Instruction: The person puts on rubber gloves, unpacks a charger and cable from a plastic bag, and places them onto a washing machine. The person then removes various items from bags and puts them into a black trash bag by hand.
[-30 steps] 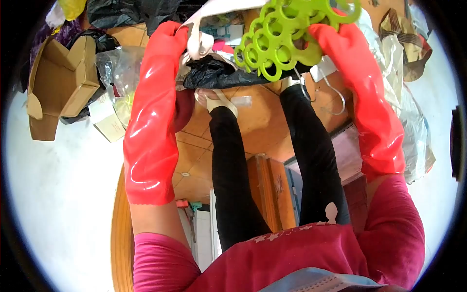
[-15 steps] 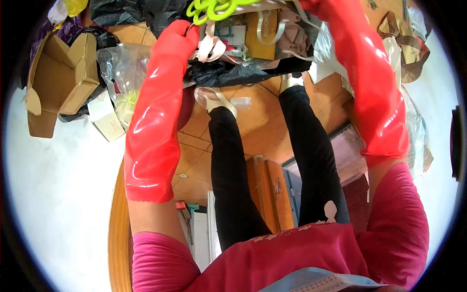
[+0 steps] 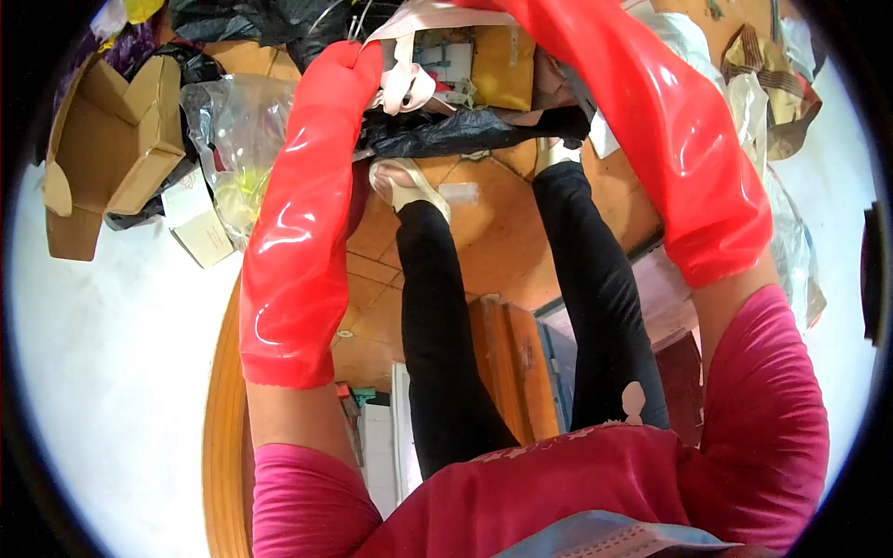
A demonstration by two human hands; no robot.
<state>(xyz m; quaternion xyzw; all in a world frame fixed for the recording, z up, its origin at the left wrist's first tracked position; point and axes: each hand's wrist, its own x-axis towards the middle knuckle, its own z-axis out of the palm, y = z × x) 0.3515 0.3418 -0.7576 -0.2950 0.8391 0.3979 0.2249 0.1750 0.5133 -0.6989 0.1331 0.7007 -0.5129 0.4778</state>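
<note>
Fingers of the red-gloved left hand (image 3: 344, 67) grasp a pale pink fabric band (image 3: 437, 18); the right hand lies beyond the top edge, its fingers' state unclear.

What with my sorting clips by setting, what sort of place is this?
Probably a cluttered room in a home, though I can't tell which room: there's an orange-brown tiled floor, a cream open-toed slipper on the person's foot, and an open brown cardboard box.
</note>
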